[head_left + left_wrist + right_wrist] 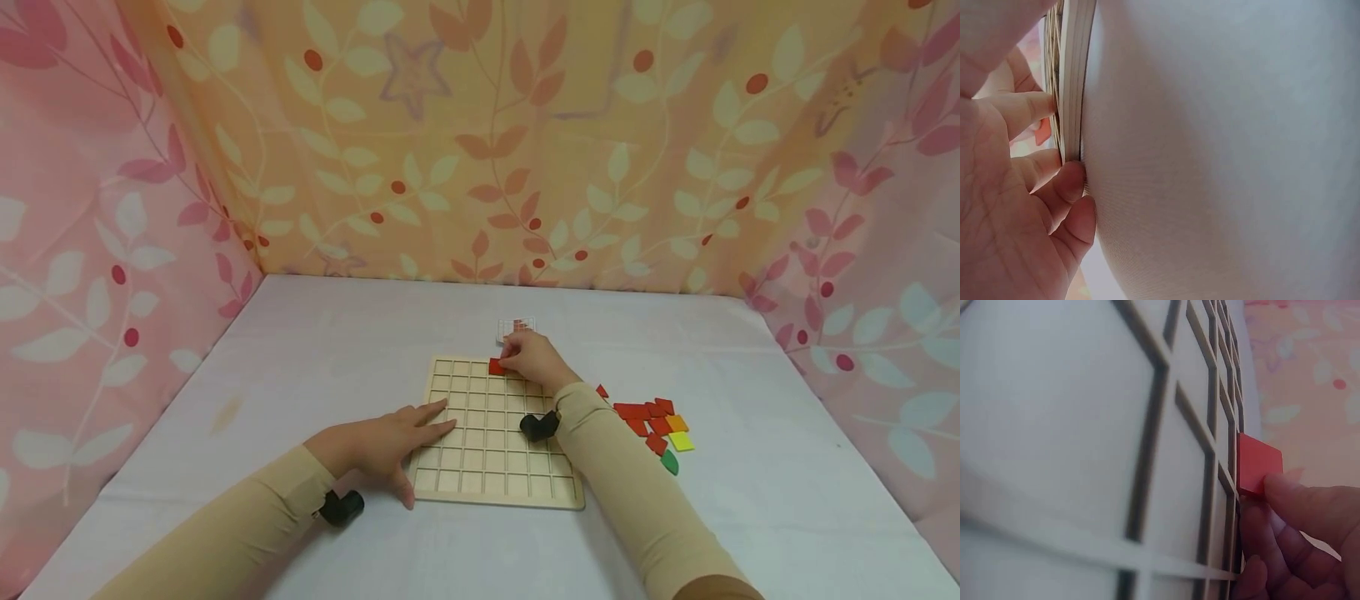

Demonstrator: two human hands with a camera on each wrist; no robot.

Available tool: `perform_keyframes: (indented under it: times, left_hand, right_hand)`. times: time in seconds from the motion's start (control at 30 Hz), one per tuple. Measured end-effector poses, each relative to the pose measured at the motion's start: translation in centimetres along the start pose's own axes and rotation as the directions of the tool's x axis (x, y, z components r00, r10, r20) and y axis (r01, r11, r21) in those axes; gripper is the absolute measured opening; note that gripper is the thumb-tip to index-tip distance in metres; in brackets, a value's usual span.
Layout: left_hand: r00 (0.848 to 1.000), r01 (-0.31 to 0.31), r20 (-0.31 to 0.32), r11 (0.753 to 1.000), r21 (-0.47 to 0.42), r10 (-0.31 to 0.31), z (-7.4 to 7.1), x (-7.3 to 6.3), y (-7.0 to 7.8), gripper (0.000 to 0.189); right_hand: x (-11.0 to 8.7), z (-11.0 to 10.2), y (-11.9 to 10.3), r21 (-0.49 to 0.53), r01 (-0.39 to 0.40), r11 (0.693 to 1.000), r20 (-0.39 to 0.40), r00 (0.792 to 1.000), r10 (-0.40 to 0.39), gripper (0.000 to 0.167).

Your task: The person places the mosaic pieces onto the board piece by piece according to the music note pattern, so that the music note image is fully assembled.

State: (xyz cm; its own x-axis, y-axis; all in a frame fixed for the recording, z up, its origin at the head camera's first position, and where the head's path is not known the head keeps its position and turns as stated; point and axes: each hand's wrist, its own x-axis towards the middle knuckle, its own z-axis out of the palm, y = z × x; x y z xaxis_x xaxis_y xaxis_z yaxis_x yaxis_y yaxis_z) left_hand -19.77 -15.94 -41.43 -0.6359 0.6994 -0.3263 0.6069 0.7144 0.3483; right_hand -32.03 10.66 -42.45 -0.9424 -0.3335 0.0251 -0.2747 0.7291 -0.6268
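Observation:
A wooden grid board [474, 458] lies flat on the white cloth. My right hand [534, 358] is over its far edge and pinches a red square tile [495, 367] between thumb and fingers. In the right wrist view the red tile [1259, 464] stands tilted at the grid's ridges, with the thumb on its face. My left hand [382, 442] rests on the board's left edge, fingers spread and fairly straight. Seen from the left wrist, some fingers lie over the board's rim [1074, 81] and others touch its side.
A small printed pattern card [506, 327] lies just beyond the board, partly covered by the right hand. Right of the board is a loose group of red tiles [633, 410], with an orange tile [677, 424], a yellow tile [682, 442] and a green leaf-shaped piece [670, 462]. Patterned curtains surround the table.

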Motion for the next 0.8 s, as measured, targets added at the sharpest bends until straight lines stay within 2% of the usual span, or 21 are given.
perform_keyframes:
  times: [0.47, 0.67, 0.8]
  left_hand:
    - [1.000, -0.015, 0.005, 1.000, -0.001, 0.015, 0.02, -0.05, 0.01, 0.113]
    - [1.000, -0.013, -0.001, 1.000, 0.007, 0.013, -0.06, -0.06, 0.13, 0.113]
    - [1.000, -0.015, -0.001, 1.000, 0.011, 0.015, -0.08, 0.00, 0.19, 0.113]
  right_hand:
    - [0.16, -0.28, -0.04, -0.052, -0.063, 0.997, 0.052, 0.996, 0.066, 0.004]
    - [0.03, -0.44, -0.03, -0.059, -0.037, 0.998, 0.048, 0.998, 0.040, 0.004]
    - [-0.21, -0.75, -0.17, -0.036, -0.047, 0.998, 0.057, 0.997, 0.049, 0.004]
